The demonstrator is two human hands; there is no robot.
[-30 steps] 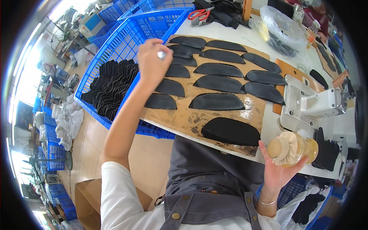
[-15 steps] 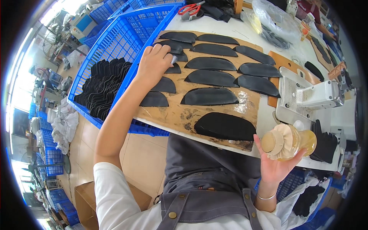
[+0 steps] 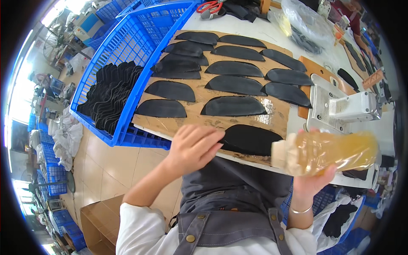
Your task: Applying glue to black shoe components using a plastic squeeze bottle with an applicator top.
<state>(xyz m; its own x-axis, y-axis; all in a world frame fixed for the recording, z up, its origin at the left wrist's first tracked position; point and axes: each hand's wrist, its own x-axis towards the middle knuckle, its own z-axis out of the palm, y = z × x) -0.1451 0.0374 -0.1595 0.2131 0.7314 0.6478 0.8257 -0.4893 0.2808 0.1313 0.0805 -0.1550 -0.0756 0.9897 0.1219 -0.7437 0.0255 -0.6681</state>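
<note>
My right hand (image 3: 313, 180) is wrapped round a clear bottle (image 3: 338, 153) of yellowish liquid. The bottle lies almost level in the air, its tan wrapped neck pointing left, over the right end of a black half-moon piece (image 3: 250, 139). That piece lies near the board's front edge and looks duller than the others. At its left tip my left hand (image 3: 193, 146) has its fingers closed, pinching the end; the fingers cover the tip. Farther back, several shiny black half-moon pieces (image 3: 233, 105) lie in columns on the brown board (image 3: 195, 121), some overlapping at the left.
A blue plastic crate (image 3: 127, 134) with stacked black pieces (image 3: 112, 95) stands left of the table. A white sewing machine (image 3: 352, 106) is at the right. Red-handled scissors (image 3: 209, 7) and clear plastic bags (image 3: 308, 25) lie at the back. Another person's arm (image 3: 361, 42) shows far right.
My left hand has come from the left column of pieces toward me, to the near piece's left tip. The bottle has swung from pointing toward the camera to lying sideways, neck left.
</note>
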